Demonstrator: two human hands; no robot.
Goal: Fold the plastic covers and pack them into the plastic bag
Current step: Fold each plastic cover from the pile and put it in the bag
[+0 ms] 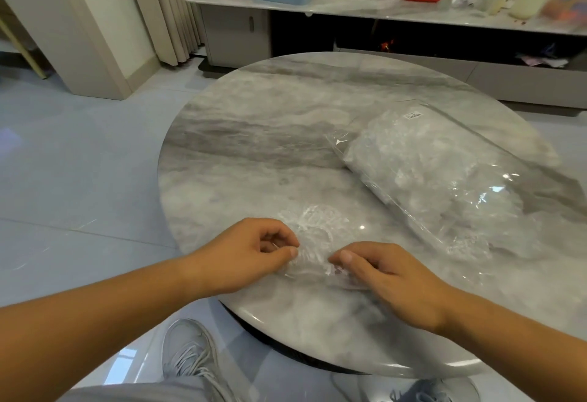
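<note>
Near the table (241,160) edge, left hand (244,255) and right hand (387,278) each pinch one cover (317,239), its length running hand-to-hand, bag (444,179) nearer the right.

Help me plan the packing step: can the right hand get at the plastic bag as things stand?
Probably yes. The plastic bag lies on the marble table just beyond the right hand, nothing between them. But that hand pinches the plastic cover, so it must carry or release it first.
</note>
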